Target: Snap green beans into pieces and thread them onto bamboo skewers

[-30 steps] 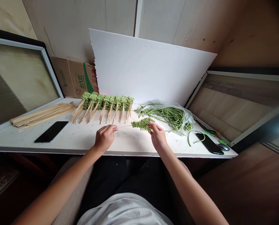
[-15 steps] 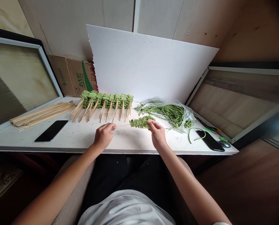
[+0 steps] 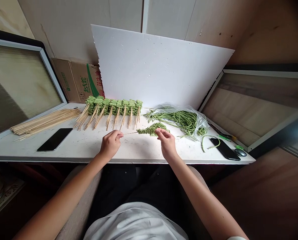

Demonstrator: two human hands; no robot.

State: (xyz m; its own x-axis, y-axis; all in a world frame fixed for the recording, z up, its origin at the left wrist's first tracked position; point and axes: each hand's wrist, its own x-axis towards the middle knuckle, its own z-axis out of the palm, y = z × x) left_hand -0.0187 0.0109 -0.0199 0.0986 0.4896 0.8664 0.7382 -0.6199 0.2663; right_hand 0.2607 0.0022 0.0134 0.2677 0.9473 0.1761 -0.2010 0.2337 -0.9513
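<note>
My left hand [image 3: 111, 143] pinches the bare end of a thin wooden skewer [image 3: 130, 133]. Folded green beans [image 3: 146, 130] are threaded along the skewer's right part, held just above the table. My right hand [image 3: 166, 141] has its thumb and fingers closed on the beans near the right end. Behind, finished bean skewers [image 3: 114, 107] lie piled in a row, their sticks pointing toward me. Long loose green beans [image 3: 181, 120] spill from a clear plastic bag [image 3: 201, 124] to the right.
Bare skewers [image 3: 46, 121] lie at the left, by a black phone [image 3: 55, 140]. Another phone [image 3: 224, 150] sits at the right under a loose bean, beside a round dark object [image 3: 240, 152]. A white board [image 3: 161, 66] stands at the back beside a cardboard box [image 3: 76, 80].
The beans on the skewer have turned and now show their narrower, looped side. Both hands keep nearly the same places and grips.
</note>
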